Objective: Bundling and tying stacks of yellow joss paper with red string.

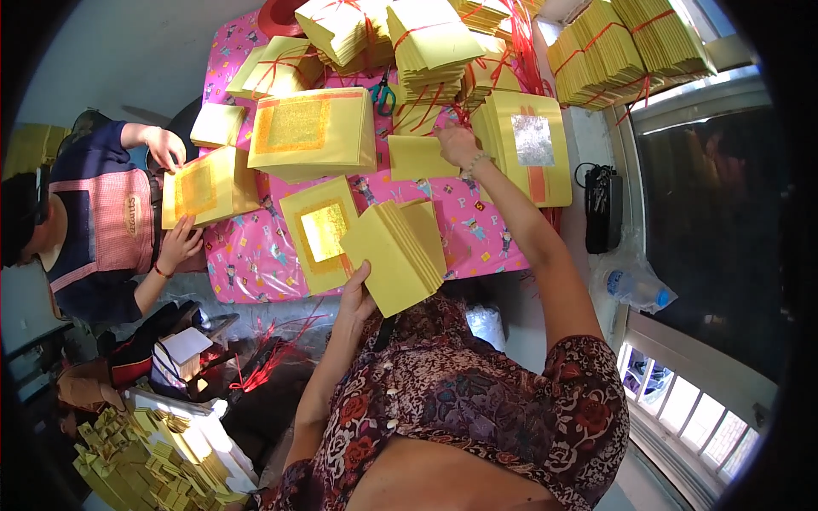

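Observation:
My left hand [358, 292] grips a fanned stack of folded yellow paper [388, 264] near the table's front edge, thumb on its face. Across the table my right hand [460, 146], wearing a beaded bracelet, bends its fingers at the corner of a flat yellow paper piece [413, 159], close to red strings. What those fingertips pinch, if anything, is too small to make out. Beside the held stack lies a yellow sheet with a shiny gold square [324, 232]. To the right of my right hand stands a yellow stack with a silver square [532, 140].
A pink patterned cloth [247, 277] covers the table. Tied yellow bundles [430, 43] are piled at the back, near teal-handled scissors [383, 98]. A large stack [311, 132] sits mid-table. At left, a co-worker's hands [175, 243] hold another stack [209, 187]. A bottle [635, 288] lies right.

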Tool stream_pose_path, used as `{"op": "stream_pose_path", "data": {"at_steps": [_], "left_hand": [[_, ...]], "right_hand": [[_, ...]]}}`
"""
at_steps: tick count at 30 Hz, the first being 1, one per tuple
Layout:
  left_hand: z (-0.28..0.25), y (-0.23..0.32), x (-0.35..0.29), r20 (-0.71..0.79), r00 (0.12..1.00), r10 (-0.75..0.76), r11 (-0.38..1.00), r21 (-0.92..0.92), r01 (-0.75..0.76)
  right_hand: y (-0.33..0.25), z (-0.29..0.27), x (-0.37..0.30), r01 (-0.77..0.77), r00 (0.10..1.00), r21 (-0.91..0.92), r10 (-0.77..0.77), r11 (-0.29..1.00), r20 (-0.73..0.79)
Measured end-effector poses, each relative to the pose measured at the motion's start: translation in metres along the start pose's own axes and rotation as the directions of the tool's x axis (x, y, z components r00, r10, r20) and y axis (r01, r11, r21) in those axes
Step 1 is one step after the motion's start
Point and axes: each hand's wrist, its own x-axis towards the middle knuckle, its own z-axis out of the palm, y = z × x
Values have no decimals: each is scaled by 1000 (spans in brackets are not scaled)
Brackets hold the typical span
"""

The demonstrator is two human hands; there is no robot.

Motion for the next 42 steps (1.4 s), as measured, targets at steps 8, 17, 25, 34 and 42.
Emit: {"op": "stream_pose_path", "data": {"at_steps": [8, 17, 25, 34, 42], "left_hand": [[46, 9, 14, -38, 992, 124, 924, 370, -101], [61, 2, 24, -14, 958, 288, 796, 559, -231], [53, -3, 24, 56, 958, 282, 797, 543, -266], [53, -4, 17, 9, 953, 304, 796, 547, -259], [52, -7, 13, -15, 970, 241, 786, 590, -186]], "right_hand": [[-8, -92, -157, 174, 976, 700, -28, 693, -215], [-71, -12, -261, 5, 993, 996, -115, -91, -15], [-86, -10, -273, 27, 998, 918, 45, 395, -49], [-108, -24, -281, 1, 963, 715, 191, 700, -188], [-110, -32, -283, -94, 983, 569, 165, 817, -75]]}}
